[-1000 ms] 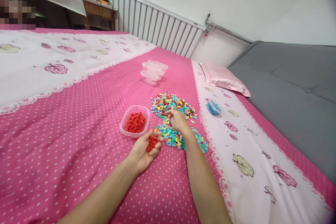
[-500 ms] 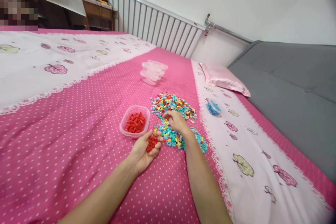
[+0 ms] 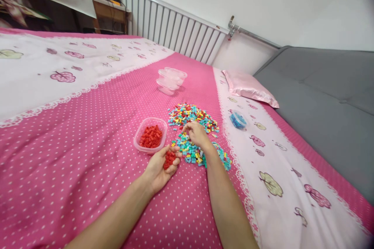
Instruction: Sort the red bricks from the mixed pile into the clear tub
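My left hand (image 3: 160,168) is cupped palm up around a heap of small red building bricks (image 3: 170,159). Just beyond it stands a clear plastic container (image 3: 137,140), with more red bricks (image 3: 151,136) inside. My right hand (image 3: 196,134) bends down over the mixed bricks, its thumb and fingers drawn together; whatever is between the fingertips is too small to make out. One pile of mixed bricks (image 3: 191,114), red, yellow and blue, lies beyond that hand. A nearer pile (image 3: 189,151), mostly blue, green and yellow, spreads under its wrist.
Clear plastic containers (image 3: 171,79) sit stacked farther back on the pink dotted bedspread (image 3: 102,144). To the right is a small container of blue bricks (image 3: 238,120). A pink pillow (image 3: 249,87) rests by the grey headboard (image 3: 321,97); a white railing (image 3: 175,19) runs along the wall.
My right hand has shifted very slightly at the edge of the far pile, fingers still together. The left hand stays in place with its red bricks.
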A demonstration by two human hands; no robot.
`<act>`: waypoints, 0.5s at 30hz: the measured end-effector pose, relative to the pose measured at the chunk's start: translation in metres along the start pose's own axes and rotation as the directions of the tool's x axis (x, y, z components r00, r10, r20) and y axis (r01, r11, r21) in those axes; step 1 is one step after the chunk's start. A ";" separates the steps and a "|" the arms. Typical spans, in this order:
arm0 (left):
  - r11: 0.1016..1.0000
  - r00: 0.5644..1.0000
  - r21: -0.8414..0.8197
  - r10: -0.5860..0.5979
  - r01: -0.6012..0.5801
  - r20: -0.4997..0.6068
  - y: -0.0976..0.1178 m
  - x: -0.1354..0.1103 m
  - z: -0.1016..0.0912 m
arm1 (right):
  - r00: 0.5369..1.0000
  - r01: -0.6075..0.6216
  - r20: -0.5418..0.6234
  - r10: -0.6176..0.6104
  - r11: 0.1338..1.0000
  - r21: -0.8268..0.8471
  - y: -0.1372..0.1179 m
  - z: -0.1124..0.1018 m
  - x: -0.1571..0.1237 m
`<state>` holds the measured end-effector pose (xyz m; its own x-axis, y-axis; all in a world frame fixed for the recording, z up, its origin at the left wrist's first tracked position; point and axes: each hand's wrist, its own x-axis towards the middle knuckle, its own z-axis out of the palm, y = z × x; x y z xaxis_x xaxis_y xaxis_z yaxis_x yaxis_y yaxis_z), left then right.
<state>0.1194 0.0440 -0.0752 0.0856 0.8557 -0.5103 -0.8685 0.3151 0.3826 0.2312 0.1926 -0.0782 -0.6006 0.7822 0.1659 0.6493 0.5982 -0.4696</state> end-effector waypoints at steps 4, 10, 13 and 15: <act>1.000 1.000 -0.010 -0.001 0.001 0.011 0.000 0.001 0.000 | 0.998 -0.063 -0.026 0.064 0.998 0.029 0.000 -0.005 -0.001; 1.000 1.000 -0.004 0.000 0.000 0.011 0.000 0.002 -0.001 | 0.988 -0.093 0.126 0.088 0.995 0.037 -0.003 -0.003 -0.003; 1.000 1.000 0.005 0.005 -0.005 0.018 0.000 0.002 -0.002 | 0.981 -0.053 0.189 0.047 0.998 0.031 -0.002 -0.004 -0.004; 1.000 1.000 0.008 0.005 -0.005 0.026 0.000 0.003 -0.003 | 0.964 -0.019 0.266 -0.001 0.997 0.070 -0.001 -0.007 -0.005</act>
<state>0.1179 0.0451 -0.0786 0.0936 0.8676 -0.4883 -0.8652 0.3136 0.3913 0.2375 0.1894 -0.0725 -0.7033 0.7074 -0.0701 0.6262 0.5698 -0.5321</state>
